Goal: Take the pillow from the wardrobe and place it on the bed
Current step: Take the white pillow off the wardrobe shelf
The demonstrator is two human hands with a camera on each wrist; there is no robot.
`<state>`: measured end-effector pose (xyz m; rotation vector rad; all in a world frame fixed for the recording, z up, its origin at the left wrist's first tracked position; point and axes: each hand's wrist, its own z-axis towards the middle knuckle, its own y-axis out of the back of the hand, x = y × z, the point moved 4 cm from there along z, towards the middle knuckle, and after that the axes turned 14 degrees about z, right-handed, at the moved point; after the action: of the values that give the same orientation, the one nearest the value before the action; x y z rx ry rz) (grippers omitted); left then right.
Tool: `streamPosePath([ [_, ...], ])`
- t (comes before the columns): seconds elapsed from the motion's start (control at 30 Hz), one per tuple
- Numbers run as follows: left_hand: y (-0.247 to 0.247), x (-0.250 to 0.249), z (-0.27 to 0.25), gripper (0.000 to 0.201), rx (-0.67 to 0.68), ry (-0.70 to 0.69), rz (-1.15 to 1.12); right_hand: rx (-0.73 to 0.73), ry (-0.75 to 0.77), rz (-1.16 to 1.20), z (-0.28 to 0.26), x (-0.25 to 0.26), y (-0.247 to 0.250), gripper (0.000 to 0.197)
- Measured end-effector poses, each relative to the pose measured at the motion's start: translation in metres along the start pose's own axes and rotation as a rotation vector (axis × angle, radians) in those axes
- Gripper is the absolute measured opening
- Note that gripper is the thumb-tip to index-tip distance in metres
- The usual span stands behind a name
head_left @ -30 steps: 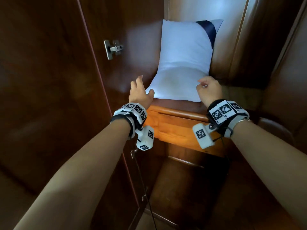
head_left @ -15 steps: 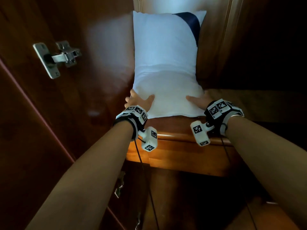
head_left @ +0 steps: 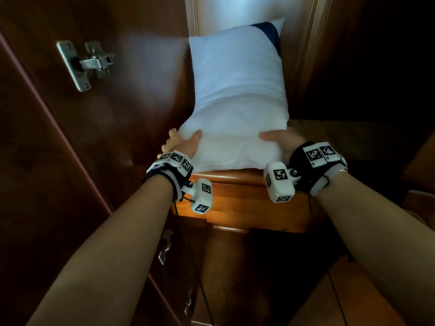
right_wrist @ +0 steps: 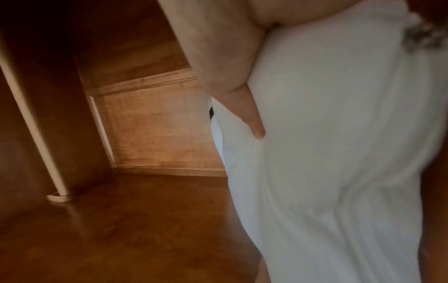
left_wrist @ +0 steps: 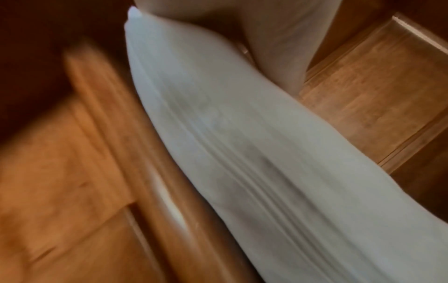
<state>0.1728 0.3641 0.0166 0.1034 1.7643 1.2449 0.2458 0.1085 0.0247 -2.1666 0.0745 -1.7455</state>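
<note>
**Gripping pillow at wardrobe shelf edge**

Observed: 1 white pillow (head_left: 237,100) with a dark corner stands leaning against the back of the wardrobe, its lower end on the wooden shelf (head_left: 244,178). The left hand (head_left: 181,144) grips the pillow's lower left corner, thumb on its front face. The right hand (head_left: 282,140) grips the lower right corner, thumb pressed into the fabric.

Assessment: the pillow dents under both thumbs, so it is probably soft and light. It will likely sag; holding both lower corners suits it. A metal hinge (head_left: 87,63) sits left of the pillow.
</note>
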Motion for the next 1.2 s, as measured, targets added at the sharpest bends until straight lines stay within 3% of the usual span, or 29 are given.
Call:
streamPosePath([
  [0.17,0.021,0.030,-0.095,0.073,-0.132,-0.012,-0.055,-0.017,0.126,0.208,-0.089,-0.015,0.005,0.039],
  [0.3,0.051,0.067,-0.196,0.041,-0.437,-0.121,-0.170,-0.029,0.122,0.268,-0.157,-0.035,0.008,0.035],
  [0.37,0.060,0.083,-0.240,0.032,-0.499,-0.136,-0.173,-0.041,0.091,0.299,-0.182,-0.047,0.011,0.039],
  [0.47,0.055,0.105,-0.280,0.051,-0.211,-0.105,-0.181,0.008,0.076,0.249,-0.202,-0.059,0.010,0.055],
  [0.57,0.044,0.113,-0.312,0.067,0.224,-0.033,-0.289,0.066,0.084,0.236,-0.242,-0.064,0.000,0.032],
  [0.67,0.043,0.114,-0.334,0.086,0.441,0.075,-0.517,0.116,0.083,0.235,-0.288,-0.077,-0.008,0.028],
  [0.73,0.043,0.116,-0.342,0.085,0.503,0.125,-0.710,0.163,0.079,0.218,-0.312,-0.094,-0.010,0.035],
  [0.83,0.042,0.127,-0.355,0.049,0.572,0.190,-0.929,0.219,0.021,0.149,-0.350,-0.118,-0.012,0.039],
  [0.9,0.043,0.145,-0.362,0.037,0.549,0.258,-0.868,0.233,-0.009,0.108,-0.371,-0.129,-0.013,0.033],
  [1.0,0.047,0.171,-0.366,0.054,0.476,0.320,-0.755,0.267,-0.055,0.041,-0.396,-0.139,-0.010,0.036],
  [1.07,0.053,0.180,-0.367,0.025,0.414,0.271,-0.679,0.280,-0.101,-0.010,-0.408,-0.143,-0.003,0.033],
  [1.1,0.056,0.183,-0.370,0.006,0.402,0.238,-0.631,0.259,-0.126,-0.015,-0.411,-0.144,0.002,0.030],
  [1.13,0.057,0.187,-0.371,0.015,0.389,0.216,-0.590,0.202,-0.161,-0.006,-0.413,-0.145,0.012,0.030],
  [1.2,0.057,0.197,-0.375,0.018,0.405,0.178,-0.516,0.062,-0.226,0.083,-0.411,-0.143,0.034,0.050],
])
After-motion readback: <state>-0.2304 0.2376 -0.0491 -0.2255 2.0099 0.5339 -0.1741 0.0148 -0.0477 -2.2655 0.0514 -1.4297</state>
